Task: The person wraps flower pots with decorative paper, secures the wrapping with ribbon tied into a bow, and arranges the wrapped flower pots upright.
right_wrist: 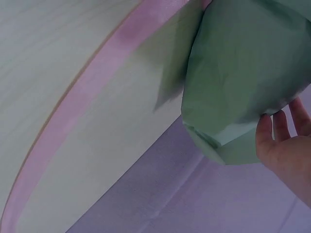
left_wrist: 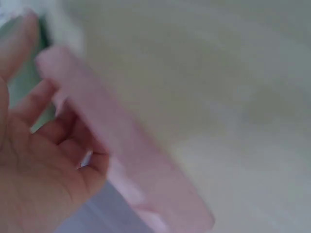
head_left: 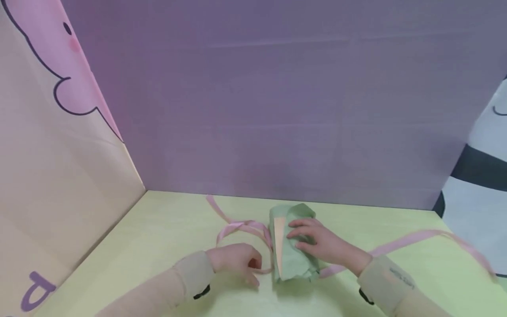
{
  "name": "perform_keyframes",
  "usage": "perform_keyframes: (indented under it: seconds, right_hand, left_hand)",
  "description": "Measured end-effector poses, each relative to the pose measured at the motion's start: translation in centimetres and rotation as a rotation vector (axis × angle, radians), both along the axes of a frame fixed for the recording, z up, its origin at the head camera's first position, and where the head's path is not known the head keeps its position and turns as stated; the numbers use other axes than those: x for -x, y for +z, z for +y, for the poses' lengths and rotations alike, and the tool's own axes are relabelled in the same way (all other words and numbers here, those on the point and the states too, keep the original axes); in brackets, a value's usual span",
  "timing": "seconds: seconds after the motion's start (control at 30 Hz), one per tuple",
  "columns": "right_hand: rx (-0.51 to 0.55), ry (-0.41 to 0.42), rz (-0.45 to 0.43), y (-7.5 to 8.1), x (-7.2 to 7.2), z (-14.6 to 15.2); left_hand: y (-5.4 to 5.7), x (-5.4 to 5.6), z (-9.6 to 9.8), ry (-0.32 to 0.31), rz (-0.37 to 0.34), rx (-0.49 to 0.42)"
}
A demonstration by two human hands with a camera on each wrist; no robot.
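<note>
A green wrapped packet, apparently of paper, lies on the pale yellow table, with a peach strip along its left side. My right hand rests on top, fingers spread and slightly bent; in the right wrist view its fingertips touch the green wrapping. Left of the packet, my left hand has curled fingers at a pink ribbon that loops beside it. Up close, those fingers hook against the ribbon, while the thumb stands apart. Whatever the wrapping contains is hidden.
Another length of pink ribbon runs from the packet's right side past my right wrist to the table's right edge. One ribbon end points toward the purple back panel. Printed panels stand at left and right.
</note>
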State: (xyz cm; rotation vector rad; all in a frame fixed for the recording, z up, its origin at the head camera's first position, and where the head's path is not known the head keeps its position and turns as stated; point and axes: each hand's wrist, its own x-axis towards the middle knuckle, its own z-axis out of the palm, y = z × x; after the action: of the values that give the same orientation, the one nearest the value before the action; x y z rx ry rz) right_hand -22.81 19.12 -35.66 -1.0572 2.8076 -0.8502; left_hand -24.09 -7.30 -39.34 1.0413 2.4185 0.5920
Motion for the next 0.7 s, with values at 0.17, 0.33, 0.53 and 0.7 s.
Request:
perform_keyframes:
  seconds: [0.17, 0.33, 0.53, 0.7]
  right_hand:
    - [0.007, -0.002, -0.029, -0.2, 0.0, 0.3]
    - [0.011, 0.001, -0.043, -0.3, 0.1, 0.5]
    - [0.001, 0.004, -0.048, -0.2, 0.2, 0.7]
    - [-0.008, 0.01, -0.035, 0.0, 0.1, 0.7]
  left_hand:
    - [-0.4, 0.2, -0.4, -0.054, 0.071, -0.01]
    - [0.7, 1.5, -3.0, -0.007, 0.089, 0.012]
    - [1.3, 2.3, -5.9, 0.1, 0.479, 0.332]
    - [1.6, 2.4, -6.8, 0.295, 0.617, 0.632]
